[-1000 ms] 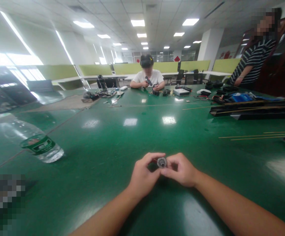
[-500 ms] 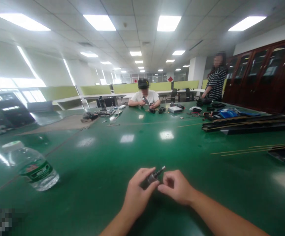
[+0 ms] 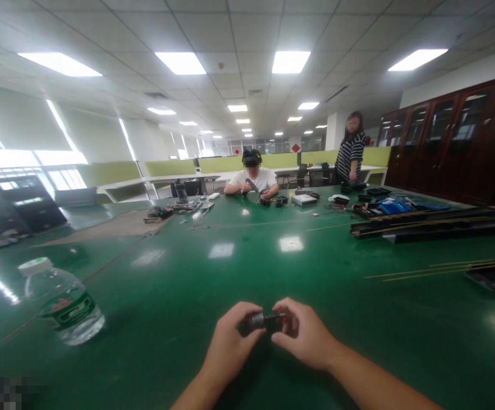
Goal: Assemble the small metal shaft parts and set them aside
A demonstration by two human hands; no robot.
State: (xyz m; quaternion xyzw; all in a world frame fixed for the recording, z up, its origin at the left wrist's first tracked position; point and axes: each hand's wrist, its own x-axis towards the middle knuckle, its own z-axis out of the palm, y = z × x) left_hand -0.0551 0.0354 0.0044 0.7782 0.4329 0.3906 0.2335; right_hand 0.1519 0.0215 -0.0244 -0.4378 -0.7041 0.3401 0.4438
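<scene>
Between its thumb and fingers, my left hand [image 3: 233,337] grips the thick end of a small dark cylindrical device with a thin shaft [image 3: 257,320]. The device lies nearly level just above the table and points to the right. Around its thin end curl the fingers of my right hand [image 3: 307,333], with the index finger at the shaft. The right thumb stays a little lower, apart from the device. The very tip is hidden in the right fingers, and the device's exact kind is too blurred to make out.
A water bottle [image 3: 65,304] stands at the left on the green table [image 3: 179,285]. Thin yellow rods [image 3: 426,270] and black channel pieces [image 3: 418,228] lie at the right. Across the table a seated person [image 3: 253,181] handles parts; another person [image 3: 350,151] stands behind at the right.
The device has turned from pointing up and right to nearly level. My right fingers have come round its thin end. The view has tilted upward, and the standing person has shifted left.
</scene>
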